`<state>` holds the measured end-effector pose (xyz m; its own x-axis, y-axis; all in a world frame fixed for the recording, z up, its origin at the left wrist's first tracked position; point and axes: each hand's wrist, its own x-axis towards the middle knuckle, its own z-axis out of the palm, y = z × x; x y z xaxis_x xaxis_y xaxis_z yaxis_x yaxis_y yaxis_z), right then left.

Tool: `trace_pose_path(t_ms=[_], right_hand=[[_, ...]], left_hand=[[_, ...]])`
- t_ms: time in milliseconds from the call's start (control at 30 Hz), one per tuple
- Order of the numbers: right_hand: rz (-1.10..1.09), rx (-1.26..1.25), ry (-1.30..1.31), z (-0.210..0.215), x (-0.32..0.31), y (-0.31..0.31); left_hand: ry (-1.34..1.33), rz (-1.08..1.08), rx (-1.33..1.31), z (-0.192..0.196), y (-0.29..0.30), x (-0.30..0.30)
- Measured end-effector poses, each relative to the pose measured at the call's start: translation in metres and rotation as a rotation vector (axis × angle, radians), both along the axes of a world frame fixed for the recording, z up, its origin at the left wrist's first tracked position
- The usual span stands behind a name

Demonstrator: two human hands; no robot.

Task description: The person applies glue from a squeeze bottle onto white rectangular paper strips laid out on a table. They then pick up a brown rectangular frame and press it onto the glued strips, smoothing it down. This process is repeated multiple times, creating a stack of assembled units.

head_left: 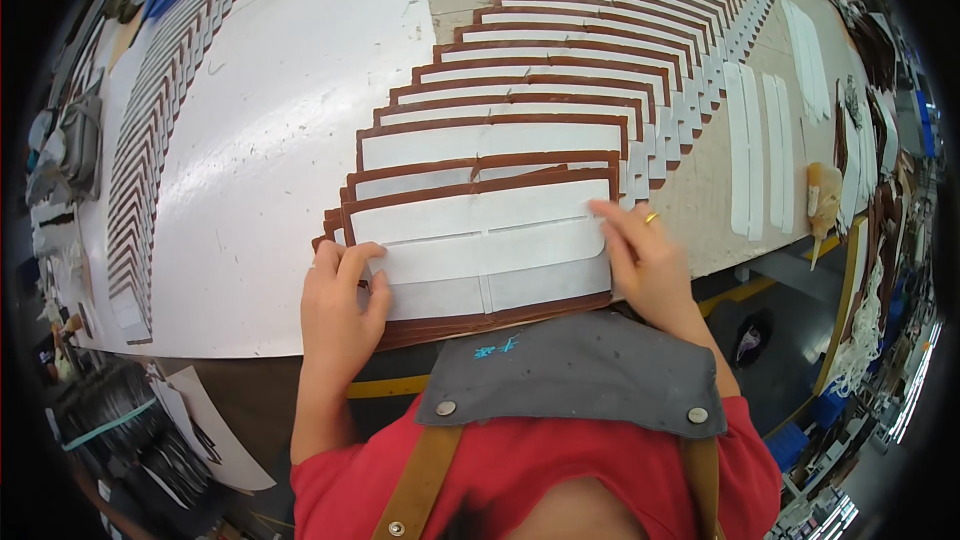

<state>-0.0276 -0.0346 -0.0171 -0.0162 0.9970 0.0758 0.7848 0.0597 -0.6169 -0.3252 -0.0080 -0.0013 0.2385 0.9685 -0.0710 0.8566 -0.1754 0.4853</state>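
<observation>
The panel (455, 255) lies just beyond my apron (580, 370). Off the apron's left, my left hand (338, 300) touches the panel, loosely curled; beyond its right, my right hand (650, 258) spreads, gripping nothing. Uneven pressure could skew the panel.

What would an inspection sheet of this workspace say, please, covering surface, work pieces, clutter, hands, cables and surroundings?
Surface: pale tabletop, marked with small dark specks.
Job's things: brown-edged white front panel, at the near end of an overlapping row that runs to upper right.
Clutter: second overlapping row at left; white strips and a yellowish bottle-like tool at right.
Left hand: fingers at the front panel's left edge; grip unclear.
Right hand: at its right edge, blurred; grip unclear.
Cables: nothing seen that is clearly a cable; white stringy tangle at right.
Surroundings: dark bundle with blue-green band, lower left.
</observation>
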Motion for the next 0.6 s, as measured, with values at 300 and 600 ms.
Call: trace_pose_path(t_ms=[300,600], right_hand=[[0.336,0.167,0.102,0.004,-0.038,0.060],[0.449,0.019,0.137,-0.011,-0.047,0.084]], left_hand=[[-0.116,-0.432,0.343,-0.014,0.019,0.038],[-0.099,-0.470,0.349,-0.033,0.020,0.039]])
